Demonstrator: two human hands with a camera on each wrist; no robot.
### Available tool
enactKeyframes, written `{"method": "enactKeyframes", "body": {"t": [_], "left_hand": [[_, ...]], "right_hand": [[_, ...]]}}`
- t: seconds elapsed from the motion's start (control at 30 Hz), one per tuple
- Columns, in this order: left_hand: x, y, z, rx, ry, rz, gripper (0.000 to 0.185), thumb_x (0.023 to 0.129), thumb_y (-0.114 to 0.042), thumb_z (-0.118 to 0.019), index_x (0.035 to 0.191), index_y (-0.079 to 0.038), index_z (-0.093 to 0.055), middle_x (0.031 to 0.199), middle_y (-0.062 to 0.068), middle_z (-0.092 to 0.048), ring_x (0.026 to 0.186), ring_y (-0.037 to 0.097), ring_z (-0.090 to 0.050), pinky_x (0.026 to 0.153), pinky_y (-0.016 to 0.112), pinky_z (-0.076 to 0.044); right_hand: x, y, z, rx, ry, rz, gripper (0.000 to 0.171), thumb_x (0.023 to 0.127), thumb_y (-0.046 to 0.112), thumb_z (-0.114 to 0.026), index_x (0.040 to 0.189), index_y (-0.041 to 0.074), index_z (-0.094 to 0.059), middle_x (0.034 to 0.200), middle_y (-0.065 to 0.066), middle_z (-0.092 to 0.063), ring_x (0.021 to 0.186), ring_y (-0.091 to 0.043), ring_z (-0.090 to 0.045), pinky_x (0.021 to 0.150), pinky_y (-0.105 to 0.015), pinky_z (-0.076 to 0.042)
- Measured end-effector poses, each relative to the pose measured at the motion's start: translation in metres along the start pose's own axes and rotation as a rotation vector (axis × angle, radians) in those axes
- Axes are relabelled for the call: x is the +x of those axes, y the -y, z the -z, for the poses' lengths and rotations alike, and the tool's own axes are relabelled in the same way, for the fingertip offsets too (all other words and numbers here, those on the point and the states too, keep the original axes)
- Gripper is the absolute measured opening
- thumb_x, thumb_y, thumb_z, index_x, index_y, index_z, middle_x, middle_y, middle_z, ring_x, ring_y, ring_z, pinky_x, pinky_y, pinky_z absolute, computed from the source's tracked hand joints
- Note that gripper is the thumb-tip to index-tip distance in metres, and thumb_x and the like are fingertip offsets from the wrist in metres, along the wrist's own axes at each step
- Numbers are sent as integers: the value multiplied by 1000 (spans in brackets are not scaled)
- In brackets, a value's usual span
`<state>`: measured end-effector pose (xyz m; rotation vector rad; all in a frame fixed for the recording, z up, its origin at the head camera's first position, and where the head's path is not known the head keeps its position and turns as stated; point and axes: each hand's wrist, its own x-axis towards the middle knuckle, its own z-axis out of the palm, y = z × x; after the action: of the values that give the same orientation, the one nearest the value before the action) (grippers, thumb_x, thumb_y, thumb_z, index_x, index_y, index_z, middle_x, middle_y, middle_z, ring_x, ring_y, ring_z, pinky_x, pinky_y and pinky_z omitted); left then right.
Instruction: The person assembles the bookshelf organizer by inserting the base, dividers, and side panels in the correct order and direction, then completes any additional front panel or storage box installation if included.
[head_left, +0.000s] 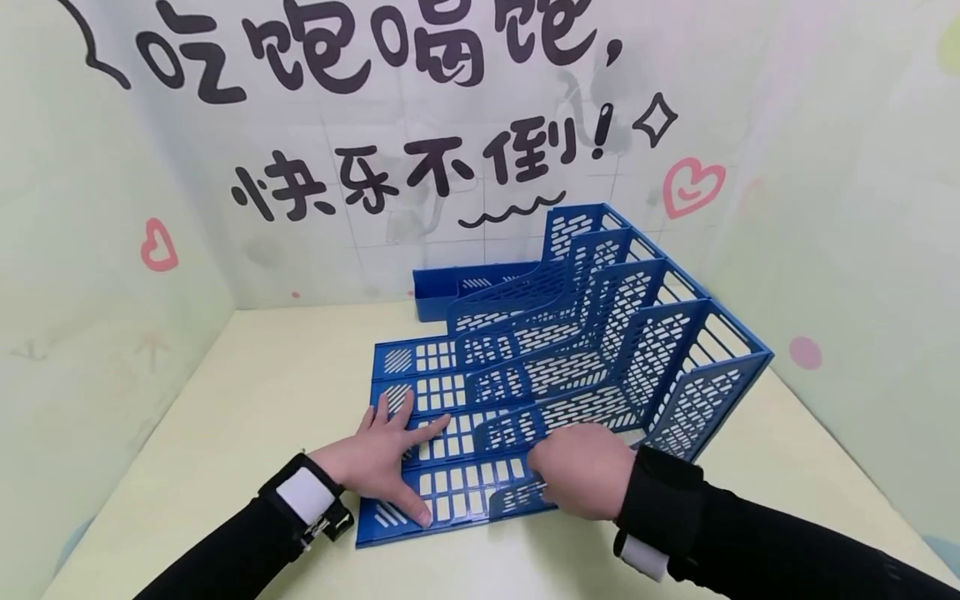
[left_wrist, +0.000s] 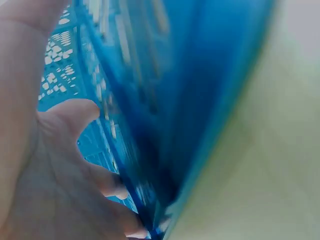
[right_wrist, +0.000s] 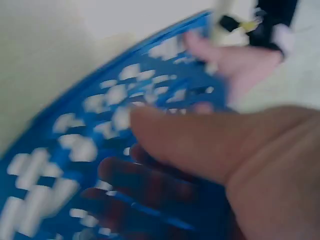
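Observation:
A blue plastic file rack [head_left: 705, 392] with slotted dividers and several compartments stands on the table. My left hand [head_left: 378, 462] lies with spread fingers on the front of its flat base [head_left: 365, 533]. In the left wrist view, fingers [left_wrist: 82, 117] of this hand touch the blue plastic. My right hand [head_left: 587, 471] has curled fingers and grips the nearest side panel [head_left: 504, 504] by its edge. The right wrist view is blurred, with the thumb [right_wrist: 175, 140] on one face of the panel and darker fingers beyond it.
A long blue tray [head_left: 431, 310] with compartments lies behind the rack, near the back wall. The pale yellow table [head_left: 300, 367] extends to the left and in front. Walls with printed lettering and hearts enclose the table at the back and both sides.

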<state>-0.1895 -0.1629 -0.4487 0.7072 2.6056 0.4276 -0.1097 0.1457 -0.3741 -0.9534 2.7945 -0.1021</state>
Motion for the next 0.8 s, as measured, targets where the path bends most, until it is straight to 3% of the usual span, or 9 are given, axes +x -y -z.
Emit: {"method": "enactKeyframes", "body": {"t": [0.23,0.33,0.4,0.5,0.57,0.67,0.73,0.8], "left_hand": [[5,-5,6,39,-33,5,128,68,-75,-94,173,-32,-35,181,33,3,159,72,15,126,86,-1],[3,-6,8,43,-50,14,127,68,-74,-95,173,-32,-37,181,34,2,159,72,14,126,86,-2],[2,-7,9,44,-57,22,127,67,-74,-95,172,-32,-38,181,34,0,159,73,13,126,87,-3],[1,-7,8,43,-62,29,126,66,-74,-95,171,-33,-39,181,33,-1,159,73,11,126,86,-4],[0,-6,6,37,-58,32,125,66,-74,-95,171,-34,-39,182,32,-1,160,72,11,127,85,-3],[-1,-4,1,9,-39,22,124,68,-74,-95,172,-34,-39,182,32,-1,160,71,12,127,85,-1],[-4,-1,-2,-20,-35,17,120,71,-75,-92,171,-33,-41,183,30,-4,162,69,11,128,84,-1],[-8,5,-3,-51,-50,7,112,77,-75,-88,170,-30,-44,183,27,-9,164,66,7,128,84,-5]], "right_hand": [[3,0,-10,-79,-84,20,8,97,24,-84,94,18,-80,78,6,-69,68,-10,-60,68,-24,-51],[9,9,-11,-143,-126,43,13,100,23,-81,89,19,-78,72,7,-64,62,-9,-52,59,-24,-40],[15,17,-11,-168,-133,54,12,101,22,-80,90,19,-78,72,6,-63,60,-9,-47,57,-25,-34],[22,26,-11,-167,-97,43,3,101,20,-80,97,20,-81,77,5,-68,62,-9,-47,58,-25,-37],[22,29,-9,-103,-79,43,7,101,20,-81,107,19,-82,86,4,-75,68,-8,-56,62,-24,-45],[10,31,-1,69,-103,99,22,105,24,-77,126,20,-79,113,5,-80,94,-7,-71,83,-23,-58],[-10,31,10,203,-206,165,30,107,28,-74,137,22,-74,129,8,-78,115,-6,-73,98,-26,-60],[-36,25,27,311,-386,262,35,108,26,-74,142,22,-71,137,9,-75,125,-7,-71,107,-27,-59]]}}
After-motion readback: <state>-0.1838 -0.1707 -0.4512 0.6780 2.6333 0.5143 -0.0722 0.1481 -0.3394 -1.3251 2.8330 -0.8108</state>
